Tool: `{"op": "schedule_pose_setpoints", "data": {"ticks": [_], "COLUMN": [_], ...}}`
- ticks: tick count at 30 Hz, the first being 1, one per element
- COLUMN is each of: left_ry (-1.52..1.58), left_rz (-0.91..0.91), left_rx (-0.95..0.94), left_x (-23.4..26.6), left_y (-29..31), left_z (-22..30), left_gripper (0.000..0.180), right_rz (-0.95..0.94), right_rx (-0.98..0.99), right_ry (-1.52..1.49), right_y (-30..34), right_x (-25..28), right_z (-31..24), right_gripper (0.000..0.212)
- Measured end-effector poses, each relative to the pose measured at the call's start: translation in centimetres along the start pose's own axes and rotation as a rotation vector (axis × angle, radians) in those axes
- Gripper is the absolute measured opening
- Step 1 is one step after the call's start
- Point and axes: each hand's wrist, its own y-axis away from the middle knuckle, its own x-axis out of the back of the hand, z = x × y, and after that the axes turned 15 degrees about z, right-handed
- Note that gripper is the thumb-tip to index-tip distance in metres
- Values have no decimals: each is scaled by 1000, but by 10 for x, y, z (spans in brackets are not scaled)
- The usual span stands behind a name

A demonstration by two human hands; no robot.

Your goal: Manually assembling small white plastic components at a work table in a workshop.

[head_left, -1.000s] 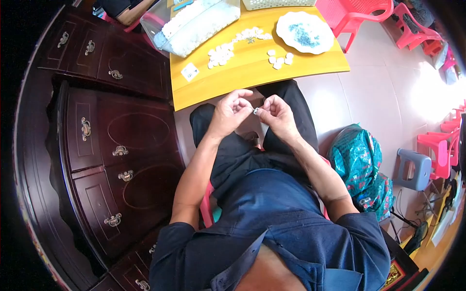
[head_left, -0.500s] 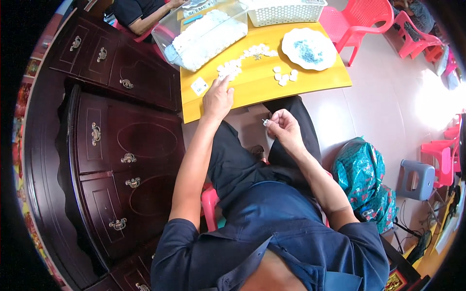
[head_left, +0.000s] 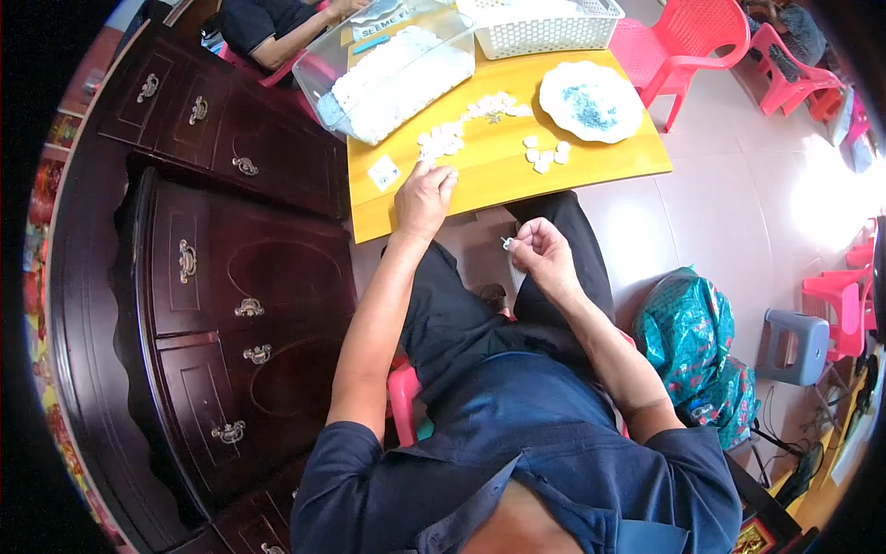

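Note:
My left hand (head_left: 425, 201) is over the near left of the yellow table, fingers curled in at the close edge of a cluster of small white pieces (head_left: 441, 139). A white piece (head_left: 425, 159) shows at its fingertips; the grip is partly hidden. Above my lap, my right hand (head_left: 544, 251) pinches a small white part with a thin metal-looking tip (head_left: 508, 243) between thumb and fingers. A square white card or packet (head_left: 383, 173) lies left of the cluster. Several more white pieces (head_left: 543, 156) lie apart to the right, and others (head_left: 498, 104) lie farther back.
A clear plastic bin (head_left: 318, 78) heaped with white pieces and a white basket (head_left: 544, 39) stand at the back. A scalloped white plate (head_left: 620, 88) holds small bluish bits. Dark cabinets (head_left: 268, 268) line the left; a green bag (head_left: 688, 323) sits right. Another person's arm (head_left: 286, 44) is beyond.
My left hand has drawn back slightly toward me and its fingers have curled in at the cluster. The right hand keeps its pinch in nearly the same place. The view has shifted a little.

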Motion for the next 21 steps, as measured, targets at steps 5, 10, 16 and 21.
{"op": "schedule_pose_setpoints", "data": {"ticks": [5, 10, 16, 21], "left_ry": [-11, 831, 1003, 971], "left_rz": [16, -143, -203, -268], "left_rx": [-92, 713, 732, 723], "left_x": [-4, 3, 20, 26], "left_y": [2, 15, 40, 52], "left_z": [-3, 22, 49, 52], "left_gripper": [25, 16, 19, 23], "right_rz": [-10, -1, 3, -12], "right_rx": [1, -2, 10, 4], "right_ry": [-34, -43, -30, -40], "right_y": [0, 0, 1, 1], "right_x": [-1, -2, -2, -2], "right_z": [-3, -8, -4, -4], "right_gripper": [15, 15, 15, 15]}}
